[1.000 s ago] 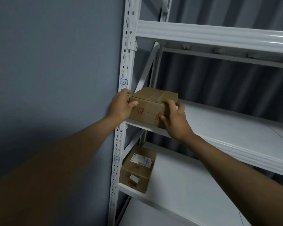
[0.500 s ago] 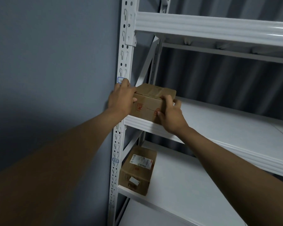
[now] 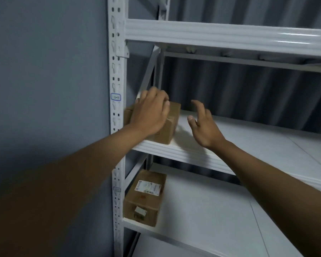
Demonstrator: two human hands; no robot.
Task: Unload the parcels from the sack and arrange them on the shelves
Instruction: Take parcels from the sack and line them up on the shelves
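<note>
Now left hand (image 3: pixel 150 115) on box (image 3: pixel 171 123) (right hand (image 3: pixel 204 127) spread, clear).

Brown cardboard parcel (image 3: pixel 171 123) flat at middle shelf's (image 3: pixel 230 145) left end.

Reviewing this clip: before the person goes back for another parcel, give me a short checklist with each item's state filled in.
1. Small brown cardboard box sits on the white metal middle shelf, by the left upright: ok.
2. Box fully clear of the shelf's front edge: cannot tell; its near corner is close to the lip.
3. Right hand free of the box, fingers spread: ok.
4. Left hand released: not ok; it rests on the box top.
5. Labelled brown cardboard parcel lies on the lower shelf: ok.
6. Sack within reach: cannot tell; it is out of view.
</note>
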